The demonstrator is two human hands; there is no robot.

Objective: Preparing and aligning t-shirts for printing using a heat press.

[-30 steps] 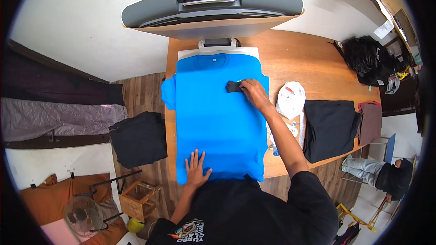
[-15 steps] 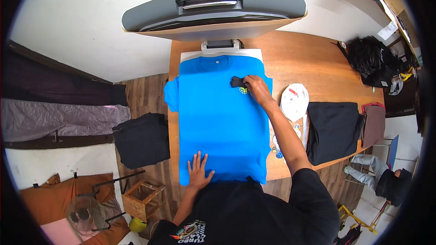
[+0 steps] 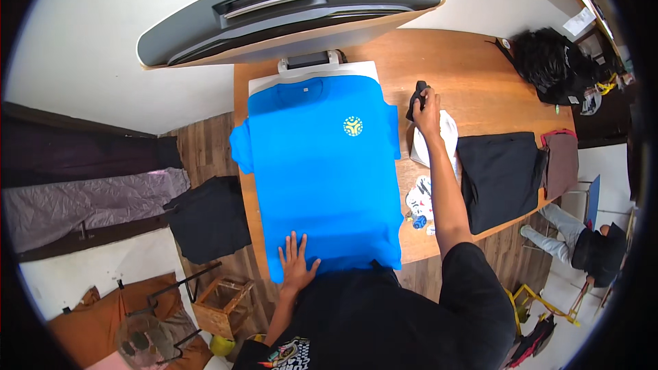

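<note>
A blue T-shirt [image 3: 319, 171] lies spread over the white bed of a heat press, its neck toward the machine. On its upper right part shows a round yellow and white print [image 3: 353, 126]. My left hand [image 3: 296, 260] rests flat near the shirt's lower edge, fingers spread. To the right of the shirt, my right hand [image 3: 428, 113] grips a bunched black cloth [image 3: 415, 101] above the wooden table, just beyond a white rounded item [image 3: 447, 130]. My forearm partly covers that item.
The press's raised grey upper plate [image 3: 295, 14] stands open behind the shirt. Folded black fabric [image 3: 499, 175] and a brown garment [image 3: 561, 164] lie on the wooden table [image 3: 473, 75] at right, with a black bag [image 3: 555, 65] farther back. A person [image 3: 582, 247] sits far right.
My right hand has moved right with the black cloth, off the shirt, and the whole round print now shows. My left hand stays on the shirt. The view has tilted slightly.
</note>
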